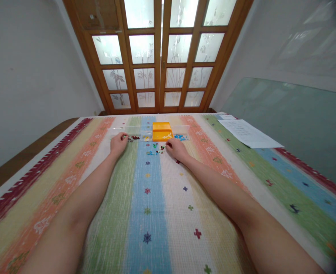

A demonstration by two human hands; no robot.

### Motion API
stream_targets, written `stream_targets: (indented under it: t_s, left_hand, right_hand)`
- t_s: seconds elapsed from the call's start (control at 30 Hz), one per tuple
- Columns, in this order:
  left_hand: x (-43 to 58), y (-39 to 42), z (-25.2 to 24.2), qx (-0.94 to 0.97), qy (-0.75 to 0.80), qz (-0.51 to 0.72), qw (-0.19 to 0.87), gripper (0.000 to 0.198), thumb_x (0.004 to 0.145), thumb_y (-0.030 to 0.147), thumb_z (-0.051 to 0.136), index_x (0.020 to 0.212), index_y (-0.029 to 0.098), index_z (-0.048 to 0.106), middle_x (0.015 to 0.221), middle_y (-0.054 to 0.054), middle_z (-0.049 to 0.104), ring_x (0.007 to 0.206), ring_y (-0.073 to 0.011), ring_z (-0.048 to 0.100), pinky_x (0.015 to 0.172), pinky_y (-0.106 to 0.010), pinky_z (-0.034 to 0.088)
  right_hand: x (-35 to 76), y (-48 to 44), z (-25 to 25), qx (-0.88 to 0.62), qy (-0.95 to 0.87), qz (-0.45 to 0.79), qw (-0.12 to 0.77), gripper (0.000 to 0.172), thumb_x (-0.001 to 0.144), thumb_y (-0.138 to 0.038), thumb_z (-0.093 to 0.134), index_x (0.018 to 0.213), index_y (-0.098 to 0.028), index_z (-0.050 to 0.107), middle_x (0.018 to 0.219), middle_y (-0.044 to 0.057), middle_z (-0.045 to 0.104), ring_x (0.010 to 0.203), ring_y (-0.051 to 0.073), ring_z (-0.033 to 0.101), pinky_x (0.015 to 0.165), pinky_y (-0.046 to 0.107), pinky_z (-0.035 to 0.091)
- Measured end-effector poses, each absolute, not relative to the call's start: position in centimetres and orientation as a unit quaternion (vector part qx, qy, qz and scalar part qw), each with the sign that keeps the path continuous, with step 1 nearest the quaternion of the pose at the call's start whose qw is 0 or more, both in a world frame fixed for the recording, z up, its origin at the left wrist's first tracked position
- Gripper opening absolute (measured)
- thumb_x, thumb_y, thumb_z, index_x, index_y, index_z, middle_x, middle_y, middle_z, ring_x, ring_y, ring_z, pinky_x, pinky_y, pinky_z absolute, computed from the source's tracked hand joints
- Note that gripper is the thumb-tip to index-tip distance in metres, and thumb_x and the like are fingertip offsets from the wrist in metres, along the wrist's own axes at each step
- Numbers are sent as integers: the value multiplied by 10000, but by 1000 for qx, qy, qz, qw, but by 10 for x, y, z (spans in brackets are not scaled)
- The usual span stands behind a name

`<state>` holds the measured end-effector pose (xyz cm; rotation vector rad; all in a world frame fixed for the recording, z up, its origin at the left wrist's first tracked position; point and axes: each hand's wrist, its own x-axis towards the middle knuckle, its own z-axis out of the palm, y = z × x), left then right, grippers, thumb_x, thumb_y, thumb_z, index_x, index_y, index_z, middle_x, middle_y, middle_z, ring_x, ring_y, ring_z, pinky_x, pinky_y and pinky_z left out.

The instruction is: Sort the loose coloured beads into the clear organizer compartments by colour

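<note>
My left hand (119, 144) is at the front of a clear plastic box (131, 141), its fingers drawn together beside several dark red beads (134, 137). Whatever is between those fingertips is too small to make out. On the cloth in front of an orange box (161, 129), my right hand (177, 149) has thumb and fingers pinched, close to a loose pile of small red, green and blue beads (155, 149). I cannot see what this pinch holds. White pieces (167, 136) lie in the orange box, and blue beads (180, 137) sit in a clear box to its right.
A striped, patterned tablecloth (148, 201) covers the table. White paper sheets (248, 133) lie on its right side, near a leaning greenish glass panel (296, 125). Beyond the far edge stand wood-framed glass doors (160, 76).
</note>
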<state>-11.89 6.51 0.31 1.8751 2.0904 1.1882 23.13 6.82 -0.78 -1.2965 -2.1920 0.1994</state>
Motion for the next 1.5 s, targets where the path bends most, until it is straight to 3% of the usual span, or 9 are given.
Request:
stream_targets:
  t_s: [0.13,0.43,0.63,0.77,0.9,1.0,1.17,1.3,1.5]
  left_hand:
    - [-108,62,2,673,650,351,44,335,923,422,544,1028,199,772,729,-31,672,694,-202,581,657,-284,371]
    - [-92,57,0,758,588,278,50,310,908,360,558,1057,203,780,782,-52,708,741,-226,622,695,-309,414]
    - [-86,52,3,797,554,231,67,316,941,381,526,1035,223,783,815,-52,722,765,-222,634,717,-310,429]
    - [-81,50,4,821,523,216,79,286,932,354,543,1033,231,781,811,-39,719,743,-207,628,717,-305,432]
    - [-72,45,6,836,507,190,86,309,943,365,543,1097,239,779,833,-49,729,767,-213,642,724,-307,444]
    - [-63,42,6,840,507,174,90,375,961,388,541,1247,249,740,929,-66,761,832,-231,671,769,-319,474]
    - [-47,44,3,840,520,144,56,483,1017,360,464,1481,312,589,1309,-83,722,1101,-281,684,914,-360,491]
    - [-38,48,4,834,542,97,33,519,1042,324,405,1551,361,502,1247,-96,750,1018,-300,712,876,-374,485]
    - [-35,47,7,848,524,77,12,501,1036,305,427,1519,368,541,1186,-90,765,976,-284,712,848,-355,475]
  right_hand:
    - [235,73,-8,-527,-759,136,359,82,869,-202,568,868,-200,651,826,32,696,747,186,589,716,289,408]
    - [246,96,-19,-530,-670,229,467,74,760,-247,565,825,-220,589,805,13,674,732,183,609,714,299,480]
    - [248,105,-26,-511,-624,296,512,174,780,-328,608,892,-205,656,870,43,715,776,191,658,742,323,547]
    - [247,105,-25,-464,-612,342,541,284,810,-329,617,1051,-198,690,1071,86,749,977,209,698,869,358,579]
    - [243,102,-23,-443,-618,374,532,373,839,-281,601,1198,-220,683,1278,100,714,1145,213,679,963,401,574]
    - [241,100,-24,-457,-625,364,518,313,859,-260,581,1144,-222,704,1238,89,730,1113,207,688,957,402,578]
    - [238,101,-27,-481,-645,330,495,250,882,-269,552,1066,-223,714,1121,61,752,1026,199,696,893,380,591]
    - [237,102,-28,-483,-662,297,490,241,879,-278,551,1036,-220,724,1065,56,757,988,197,690,891,366,575]
    - [238,97,-23,-491,-677,267,479,238,884,-267,531,1025,-213,715,1035,50,758,953,197,682,879,346,545]
